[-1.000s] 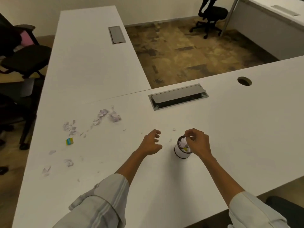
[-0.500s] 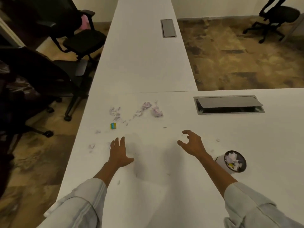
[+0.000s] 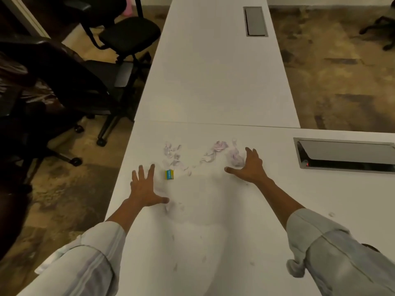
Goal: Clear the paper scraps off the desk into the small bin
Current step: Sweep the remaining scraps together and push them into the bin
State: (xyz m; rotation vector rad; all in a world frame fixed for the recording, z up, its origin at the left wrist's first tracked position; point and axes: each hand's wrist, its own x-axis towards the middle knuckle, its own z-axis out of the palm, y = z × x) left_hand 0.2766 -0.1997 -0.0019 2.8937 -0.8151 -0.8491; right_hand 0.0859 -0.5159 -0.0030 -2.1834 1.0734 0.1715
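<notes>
While two hands (left hand (image 3: 142, 188), right hand (image 3: 250, 168)) spread wide, paper scraps (image 3: 218, 147) uncountable.

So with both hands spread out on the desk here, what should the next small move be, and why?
Probably sweep the hands inward: the left hand and right hand lie open and empty on either side of the paper scraps, so closing in would gather them into one pile. The bin is out of view.
</notes>
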